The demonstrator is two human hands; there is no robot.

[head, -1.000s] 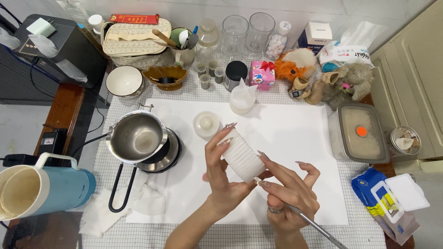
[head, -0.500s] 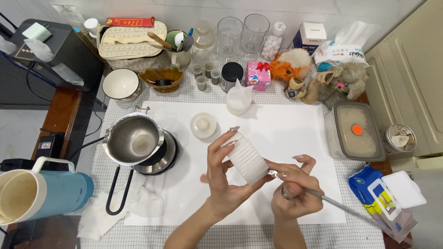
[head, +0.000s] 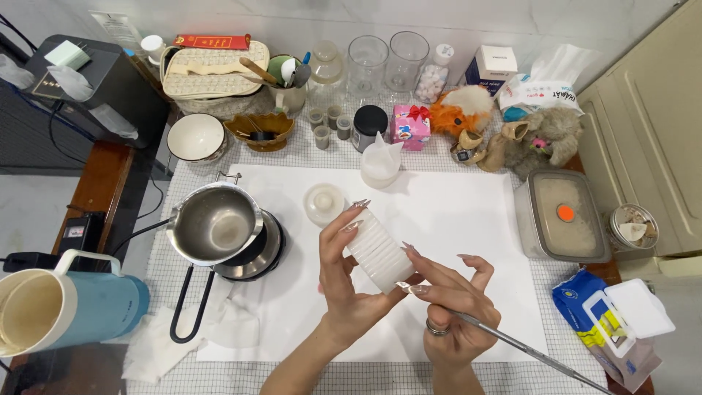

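— What's being held?
— A white ribbed cylinder (head: 378,252), tilted, above the white sheet (head: 453,212). The left hand (head: 347,281) cups it from below, fingers curled round its side.
— And the other hand?
— The right hand (head: 453,300) touches the cylinder's lower end with thumb and forefinger, while its other fingers pinch a thin metal rod (head: 534,352) that runs off to its right.
— What lies around?
— Just beyond the left fingertips sits a small round white lid (head: 323,201). Left of that hand, a steel pot (head: 213,230) on a burner; farther left, a blue jug (head: 66,311). Right of the right hand, a wipes pack (head: 610,329).
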